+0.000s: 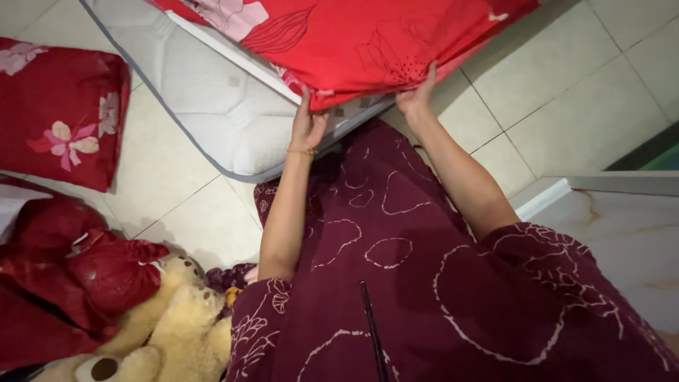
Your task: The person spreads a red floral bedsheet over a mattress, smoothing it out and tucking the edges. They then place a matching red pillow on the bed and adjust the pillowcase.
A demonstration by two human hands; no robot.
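where the red sheet (368, 42) drapes over the corner of the white quilted mattress (212, 92), both hands grip its lower hem. left hand (308, 126), with a thin bracelet at the wrist, is closed on the hem just off the mattress corner; right hand (416, 99) holds the same hem further along from that corner, thumb under, fingers spread on top. how tightly the fingers pinch under the fold i cannot tell, the cloth hides them.

sheet judged light, soft, limp; it will sag and bunch between grips, so the hem and corner are the sound places to hold. not fragile, little slip.

mattress edge is rounded, piped in grey, lying on pale floor tiles (580, 92). open tile beyond the mattress on the right-hand side; a white ledge (608, 185) closes in nearer the body. on the other side of the mattress: red floral pillow (64, 113), red bundle (71, 276), tan plush toy (177, 325), crowding the room there.
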